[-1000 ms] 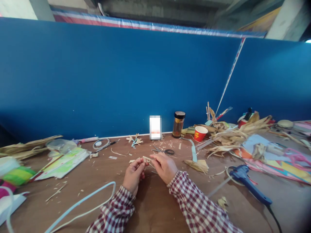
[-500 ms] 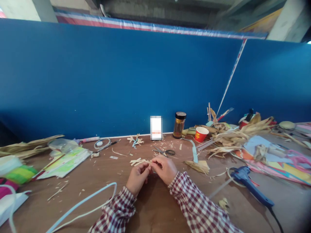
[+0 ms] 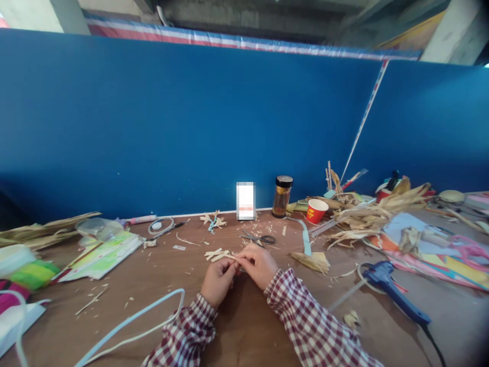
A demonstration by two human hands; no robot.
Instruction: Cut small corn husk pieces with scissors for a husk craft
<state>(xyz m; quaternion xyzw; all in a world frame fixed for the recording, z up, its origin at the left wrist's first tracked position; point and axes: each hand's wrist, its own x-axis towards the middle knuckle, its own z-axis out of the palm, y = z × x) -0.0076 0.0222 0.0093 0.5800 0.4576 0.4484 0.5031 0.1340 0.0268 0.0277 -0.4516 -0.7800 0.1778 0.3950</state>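
Observation:
My left hand (image 3: 218,281) and my right hand (image 3: 259,265) meet fingertip to fingertip over the middle of the table. Both are closed in a pinch on a thin pale husk strip (image 3: 233,257), which the fingers mostly cover. Just beyond my left hand lie several short pale husk strips (image 3: 216,254), crossing one another. A pair of scissors (image 3: 263,239) with dark handles rests behind my right hand. Farther back, a small star-shaped piece of husk (image 3: 213,221) with light blue on it lies near the blue panel.
On the right are a blue glue gun (image 3: 397,293), a red paper cup (image 3: 317,211), a lidded jar (image 3: 282,198) and piled corn husks (image 3: 385,209). A white cable (image 3: 133,334) loops at the lower left. Green-and-white sheets (image 3: 101,257) lie left. A blue panel (image 3: 214,117) closes the back.
My left hand and forearm have shifted very slightly to the right. Both hands keep their pinch, and the things on the table lie as before.

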